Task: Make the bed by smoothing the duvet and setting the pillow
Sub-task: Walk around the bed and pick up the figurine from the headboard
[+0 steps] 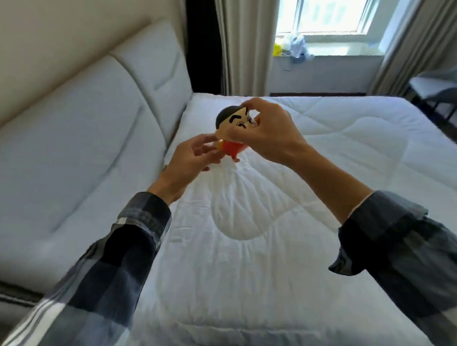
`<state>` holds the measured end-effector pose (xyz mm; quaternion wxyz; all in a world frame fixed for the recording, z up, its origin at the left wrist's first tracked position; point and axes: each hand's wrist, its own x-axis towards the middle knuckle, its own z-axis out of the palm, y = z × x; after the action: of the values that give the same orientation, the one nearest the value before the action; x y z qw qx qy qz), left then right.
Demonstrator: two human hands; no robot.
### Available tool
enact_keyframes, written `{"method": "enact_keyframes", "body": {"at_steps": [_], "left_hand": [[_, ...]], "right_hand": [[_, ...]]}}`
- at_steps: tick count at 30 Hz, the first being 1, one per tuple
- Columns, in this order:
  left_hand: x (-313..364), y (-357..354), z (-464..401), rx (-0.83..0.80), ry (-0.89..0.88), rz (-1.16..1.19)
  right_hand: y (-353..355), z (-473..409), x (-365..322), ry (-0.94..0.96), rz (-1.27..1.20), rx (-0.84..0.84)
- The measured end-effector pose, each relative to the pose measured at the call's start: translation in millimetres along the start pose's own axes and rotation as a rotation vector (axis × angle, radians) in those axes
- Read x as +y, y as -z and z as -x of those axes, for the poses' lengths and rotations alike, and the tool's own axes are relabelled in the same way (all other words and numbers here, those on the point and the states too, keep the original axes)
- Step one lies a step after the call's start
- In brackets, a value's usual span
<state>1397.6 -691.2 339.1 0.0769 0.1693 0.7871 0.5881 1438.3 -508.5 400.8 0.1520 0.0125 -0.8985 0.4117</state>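
White quilted duvet (pixel 283 256), flat and smooth across bed.

Bedroom, likely home (bed (pixel 271 242), curtains (pixel 246 40))
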Motion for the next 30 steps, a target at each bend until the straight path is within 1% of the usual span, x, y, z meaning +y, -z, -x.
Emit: {"method": "enact_keyframes", "body": {"at_steps": [1, 2, 5, 6, 9, 10, 15, 19, 25, 28, 30], "left_hand": [[4.4, -39.4, -4.0, -0.012, 0.003, 0.047], [11.8, -93.3, -9.5, -0.032, 0.012, 0.094], [30.4, -217.3, -13.7, -0.073, 0.066, 0.196], [40.9, -265.9, -14.4, -0.118, 0.086, 0.232], [60.3, -372.2, -16.6, -0.232, 0.144, 0.283], [69.7, -418.1, -16.9, -0.296, 0.158, 0.294], [104.4, -598.1, -14.5, -0.537, 0.188, 0.349], [131.1, -720.8, -14.9, -0.668, 0.219, 0.346], [181.1, -912.2, -30.3, -0.806, 0.259, 0.330], [209.7, -999.8, -35.2, -0.875, 0.278, 0.303], [224.4, -1044.4, -36.9, -0.898, 0.274, 0.279]], "right_hand": [[28.5, 15.5, 23.5, -0.022, 0.021, 0.027], [66.6, 36.3, 53.7, -0.060, 0.046, 0.058], [143.4, 91.7, 117.7, -0.179, 0.063, 0.125], [175.5, 112.5, 141.1, -0.219, 0.082, 0.162], [242.3, 160.9, 194.6, -0.319, 0.118, 0.239], [272.9, 181.5, 217.0, -0.364, 0.124, 0.287], [385.0, 261.5, 305.5, -0.543, 0.116, 0.443], [465.7, 301.1, 373.5, -0.645, 0.143, 0.481], [599.3, 338.9, 480.5, -0.757, 0.157, 0.581], [666.1, 357.6, 531.3, -0.802, 0.155, 0.629], [699.5, 369.2, 555.8, -0.812, 0.151, 0.650]]}}
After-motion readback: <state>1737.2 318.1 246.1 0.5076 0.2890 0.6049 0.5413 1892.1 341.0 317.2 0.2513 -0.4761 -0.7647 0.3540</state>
